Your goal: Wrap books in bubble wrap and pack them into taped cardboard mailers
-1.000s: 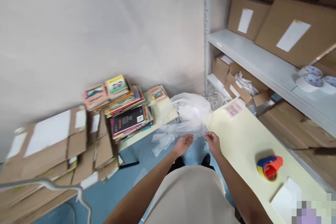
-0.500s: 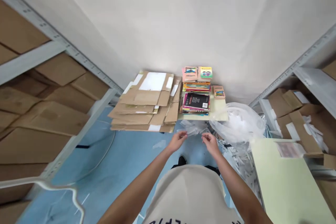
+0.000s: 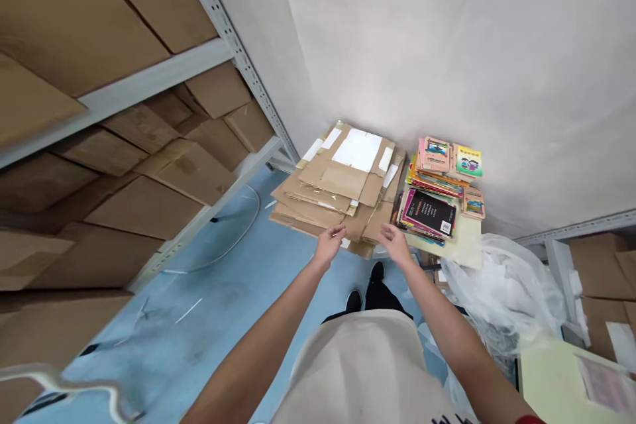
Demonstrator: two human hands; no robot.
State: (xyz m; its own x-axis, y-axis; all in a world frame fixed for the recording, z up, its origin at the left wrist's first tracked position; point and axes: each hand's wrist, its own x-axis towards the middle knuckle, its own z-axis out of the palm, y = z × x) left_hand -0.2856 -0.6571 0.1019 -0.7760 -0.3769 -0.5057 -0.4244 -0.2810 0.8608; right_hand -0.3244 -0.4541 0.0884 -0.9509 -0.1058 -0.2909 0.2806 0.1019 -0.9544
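Observation:
My left hand (image 3: 329, 245) hovers before the front edge of a stack of flattened cardboard boxes (image 3: 328, 182), its fingers loosely bent and nothing visible in them. My right hand (image 3: 395, 242) is also open and looks bare, close to the stack's right front corner and the piled booklets. I cannot tell whether either hand touches the cardboard. A white sheet (image 3: 357, 150) lies on the top box. To the right sits a pile of booklets, with a black-covered booklet (image 3: 429, 212) in front and small picture booklets (image 3: 467, 160) at the back.
A pale tabletop (image 3: 467, 236) bears the booklets. Right of it bulges a clear plastic bag (image 3: 511, 278), near another pale table (image 3: 551, 371). A metal shelf (image 3: 163, 83) of cardboard boxes stands left. On the blue floor (image 3: 233, 278) lies a white cable (image 3: 251, 222).
My view has turned left, so the cardboard stack and booklets appear farther right. Both hands have gone from before the booklets to the front of the cardboard stack.

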